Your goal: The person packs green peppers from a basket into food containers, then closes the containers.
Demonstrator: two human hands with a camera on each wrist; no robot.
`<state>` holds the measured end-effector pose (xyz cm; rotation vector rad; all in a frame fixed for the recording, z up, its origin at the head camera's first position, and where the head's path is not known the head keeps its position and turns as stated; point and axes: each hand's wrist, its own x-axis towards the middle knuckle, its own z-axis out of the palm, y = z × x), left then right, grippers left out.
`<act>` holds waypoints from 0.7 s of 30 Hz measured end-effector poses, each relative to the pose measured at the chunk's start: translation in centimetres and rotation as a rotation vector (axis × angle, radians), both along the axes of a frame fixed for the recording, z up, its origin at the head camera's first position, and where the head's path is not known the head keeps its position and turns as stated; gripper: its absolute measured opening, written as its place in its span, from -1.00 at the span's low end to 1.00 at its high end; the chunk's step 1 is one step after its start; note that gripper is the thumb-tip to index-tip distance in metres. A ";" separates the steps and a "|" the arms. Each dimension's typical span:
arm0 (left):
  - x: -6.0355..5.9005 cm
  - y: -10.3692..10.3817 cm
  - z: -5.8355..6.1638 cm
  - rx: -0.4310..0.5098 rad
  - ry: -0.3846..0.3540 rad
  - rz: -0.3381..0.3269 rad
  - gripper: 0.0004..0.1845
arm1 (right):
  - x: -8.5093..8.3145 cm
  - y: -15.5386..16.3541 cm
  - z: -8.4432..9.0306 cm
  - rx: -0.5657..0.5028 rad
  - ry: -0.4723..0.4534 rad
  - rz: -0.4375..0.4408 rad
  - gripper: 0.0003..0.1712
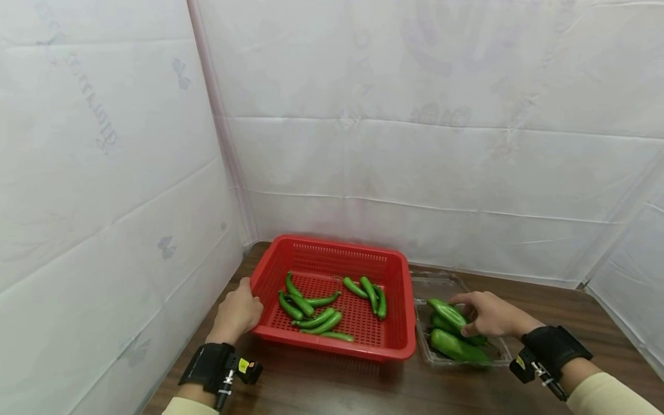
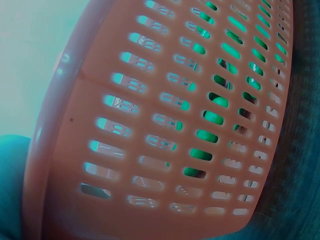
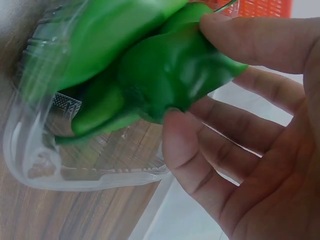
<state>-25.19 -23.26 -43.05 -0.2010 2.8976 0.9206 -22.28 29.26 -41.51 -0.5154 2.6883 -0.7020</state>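
A red basket (image 1: 399, 300) of thin green chillies (image 1: 316, 314) sits on the counter (image 1: 337, 386), left hand (image 1: 237, 314) apparently gripping its rim. Right hand (image 1: 490, 314) pinches a green pepper (image 1: 447, 313) in the clear tray (image 1: 441, 285) alongside.

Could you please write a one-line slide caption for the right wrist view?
Right hand pinches a green pepper over the clear plastic tray on the wooden table.
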 end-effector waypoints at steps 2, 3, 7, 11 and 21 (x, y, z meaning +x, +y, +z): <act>0.0 0.0 0.0 0.000 0.014 -0.004 -0.42 | 0.0 -0.2 -0.1 0.004 -0.010 -0.018 -0.22; 0.0 0.0 0.0 0.003 0.021 -0.007 -0.42 | 0.0 -0.2 -0.1 0.007 -0.012 -0.026 -0.22; 0.1 0.0 -0.1 0.006 0.035 -0.012 -0.42 | 0.1 -0.5 -0.2 0.014 0.007 -0.030 -0.20; 0.1 -0.1 0.0 0.010 0.025 -0.007 -0.41 | 0.3 -0.5 -0.4 0.025 0.055 -0.005 -0.23; 0.1 0.0 0.0 0.008 0.016 -0.004 -0.42 | 0.4 -0.8 -1.0 0.067 0.102 0.007 -0.30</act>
